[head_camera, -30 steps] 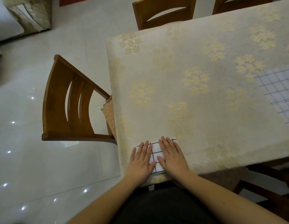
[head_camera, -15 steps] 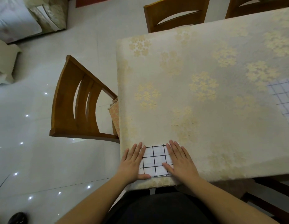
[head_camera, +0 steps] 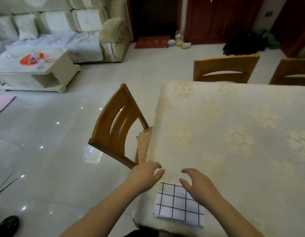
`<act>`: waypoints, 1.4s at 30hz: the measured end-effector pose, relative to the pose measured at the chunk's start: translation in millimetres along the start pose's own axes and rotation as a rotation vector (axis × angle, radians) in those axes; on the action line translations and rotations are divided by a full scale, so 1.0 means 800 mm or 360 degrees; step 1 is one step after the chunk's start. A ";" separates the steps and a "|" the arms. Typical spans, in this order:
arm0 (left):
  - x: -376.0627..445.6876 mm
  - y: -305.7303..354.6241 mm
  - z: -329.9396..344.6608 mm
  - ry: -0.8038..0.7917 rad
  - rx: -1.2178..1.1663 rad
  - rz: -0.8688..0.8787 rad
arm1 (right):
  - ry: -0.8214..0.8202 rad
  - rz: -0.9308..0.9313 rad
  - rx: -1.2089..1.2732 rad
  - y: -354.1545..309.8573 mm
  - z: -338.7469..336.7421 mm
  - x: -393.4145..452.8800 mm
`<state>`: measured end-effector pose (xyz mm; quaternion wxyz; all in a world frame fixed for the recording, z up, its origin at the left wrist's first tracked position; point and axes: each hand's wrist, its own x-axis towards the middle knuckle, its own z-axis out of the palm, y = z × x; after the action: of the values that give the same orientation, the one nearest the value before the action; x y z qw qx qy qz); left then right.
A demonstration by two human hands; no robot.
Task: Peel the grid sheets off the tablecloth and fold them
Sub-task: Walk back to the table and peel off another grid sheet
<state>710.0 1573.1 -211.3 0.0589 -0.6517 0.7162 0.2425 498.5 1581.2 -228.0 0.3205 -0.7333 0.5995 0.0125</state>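
A folded white grid sheet (head_camera: 178,205) with black lines lies on the cream flowered tablecloth (head_camera: 233,134) at the table's near left corner. My left hand (head_camera: 146,175) hovers just left of and beyond the sheet, fingers loosely curled, holding nothing. My right hand (head_camera: 197,185) hovers over the sheet's far right corner, fingers relaxed and spread, also holding nothing. Neither hand touches the sheet.
A wooden chair (head_camera: 117,127) stands at the table's left end, with two more chairs (head_camera: 225,69) along the far side. Glossy white floor tiles stretch left. A sofa (head_camera: 76,31) and a low white table (head_camera: 33,72) stand at the far left.
Both hands have lifted off the folded grid sheet and drawn apart. The view has tilted up, so the room beyond the table now shows and the second grid sheet at the right is out of view.
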 end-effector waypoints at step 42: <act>-0.244 -0.465 -0.245 0.0810 0.0372 -0.0122 | 0.0585 -0.0466 -0.0615 -0.617 0.061 0.036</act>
<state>1141.4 1654.8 -62.3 -0.0391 -0.7069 0.7060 -0.0154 962.5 1617.3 -53.9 0.0597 -0.8492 0.5219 -0.0528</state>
